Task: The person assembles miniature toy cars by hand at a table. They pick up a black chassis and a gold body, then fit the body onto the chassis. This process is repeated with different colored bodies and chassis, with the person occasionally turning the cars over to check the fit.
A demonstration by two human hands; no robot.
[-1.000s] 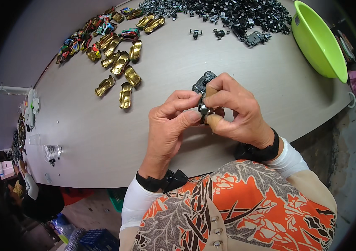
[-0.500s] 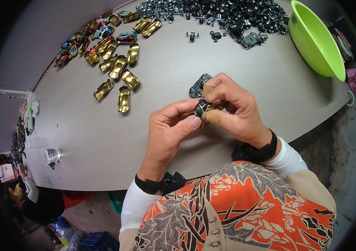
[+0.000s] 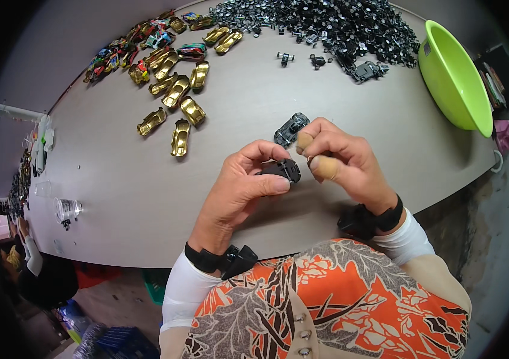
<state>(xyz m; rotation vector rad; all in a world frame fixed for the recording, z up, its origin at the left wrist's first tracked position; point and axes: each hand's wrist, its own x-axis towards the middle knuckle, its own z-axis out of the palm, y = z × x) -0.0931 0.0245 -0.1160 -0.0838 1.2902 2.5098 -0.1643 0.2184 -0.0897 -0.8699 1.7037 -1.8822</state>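
My left hand (image 3: pixel 236 182) is closed around a black toy car chassis (image 3: pixel 285 170), thumb below it and fingers above. Just to the right, my right hand (image 3: pixel 347 160) has thumb and forefinger pinched together, tan coverings on both. A small dark bit shows between those fingertips, too small to name. The two hands are a short gap apart. Beyond them, close to my right fingertips, a second black chassis (image 3: pixel 291 129) lies on the table.
Several gold toy car bodies (image 3: pixel 180 138) lie to the left, with a multicoloured heap (image 3: pixel 111 63) behind. Small black wheel parts (image 3: pixel 332 30) are piled at the back. A green basin (image 3: pixel 455 78) stands right, a clear cup (image 3: pixel 67 209) left. Another person (image 3: pixel 42 275) sits far left.
My hands were together at the small dark piece; now they have separated. The chassis in my left hand shows more fully, and my right hand has drawn off to the right.
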